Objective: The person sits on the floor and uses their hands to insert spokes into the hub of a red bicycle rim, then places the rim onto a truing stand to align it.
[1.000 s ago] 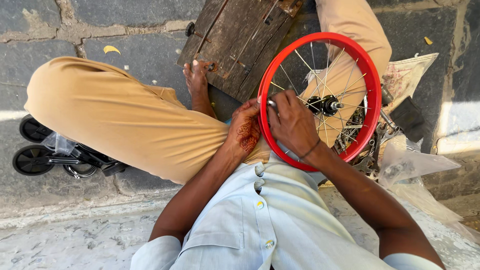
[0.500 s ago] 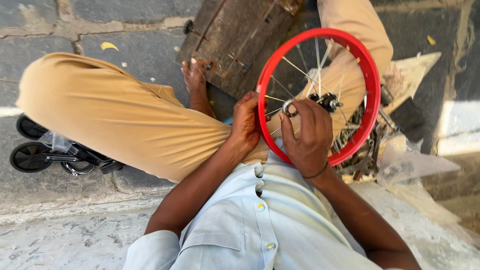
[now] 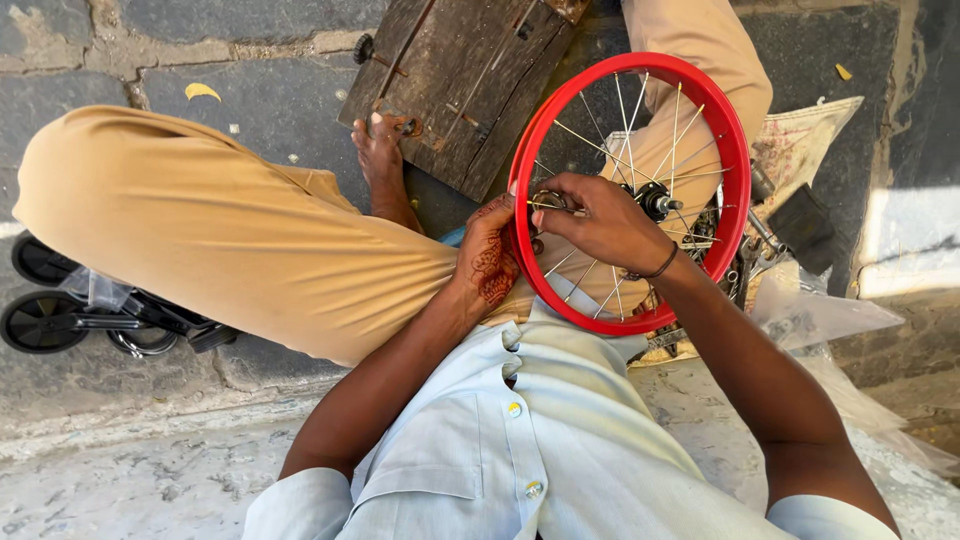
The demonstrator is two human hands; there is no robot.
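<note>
Steadying the red wheel rim point(image 3: 738, 170) with the left hand point(image 3: 492, 258), right hand point(image 3: 600, 222) pinching a spoke point(image 3: 556, 207) inside it

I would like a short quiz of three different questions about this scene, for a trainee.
1. True or false: the left hand grips the red wheel rim.
2. What does the right hand touch? A) spokes B) wooden board C) plastic bag
3. Fill in: the bare foot rests against the wooden ____.

Key: 1 true; 2 A; 3 board.
</note>
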